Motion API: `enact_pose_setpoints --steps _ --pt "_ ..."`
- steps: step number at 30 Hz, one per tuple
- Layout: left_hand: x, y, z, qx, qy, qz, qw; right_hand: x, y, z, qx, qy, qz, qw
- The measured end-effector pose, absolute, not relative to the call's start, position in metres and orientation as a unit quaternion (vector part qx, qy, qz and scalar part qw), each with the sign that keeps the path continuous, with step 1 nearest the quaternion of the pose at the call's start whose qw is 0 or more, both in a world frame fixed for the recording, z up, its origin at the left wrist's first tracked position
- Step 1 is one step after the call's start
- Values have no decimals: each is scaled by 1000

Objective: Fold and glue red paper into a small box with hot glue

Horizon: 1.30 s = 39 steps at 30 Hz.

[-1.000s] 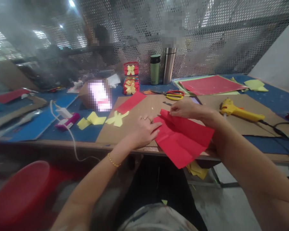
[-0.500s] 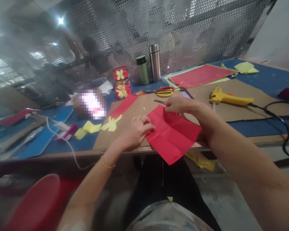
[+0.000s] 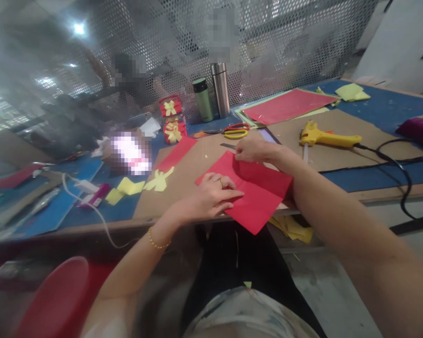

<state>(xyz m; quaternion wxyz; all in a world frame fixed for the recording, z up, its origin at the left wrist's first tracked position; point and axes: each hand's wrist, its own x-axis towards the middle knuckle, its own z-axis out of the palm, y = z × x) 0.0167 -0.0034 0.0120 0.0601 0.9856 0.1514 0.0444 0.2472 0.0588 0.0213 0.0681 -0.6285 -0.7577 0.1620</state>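
The slightly spread fingers of the left hand are being rested on a creased red paper sheet, whose far edge is apparently being pinched between the thumb and fingertips of the right hand. A smoothing or folding step seems to be in hand, and a steady pinch with even pressure along the crease is probably being called for next. The nearly square sheet, showing no clear long axis, is being held over brown cardboard, one corner being pointed toward the wearer past the table edge.
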Motion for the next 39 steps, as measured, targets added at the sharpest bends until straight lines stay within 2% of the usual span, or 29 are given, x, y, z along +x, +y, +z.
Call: enact_pose_setpoints --steps 7,17,22,28,39 --pt "7 -6 26 979 173 89 66 242 50 29 -642 -744 177 52" --pt "-23 -25 31 969 193 152 11 240 52 27 -616 -783 86 -2" --pt "-34 -14 20 964 189 186 20 241 57 22 -610 -788 81 -6" --pt "-39 -15 13 959 193 206 -33 244 59 18 -601 -794 96 14" --pt "-44 -22 4 941 200 270 -24 247 65 11 -608 -785 116 32"
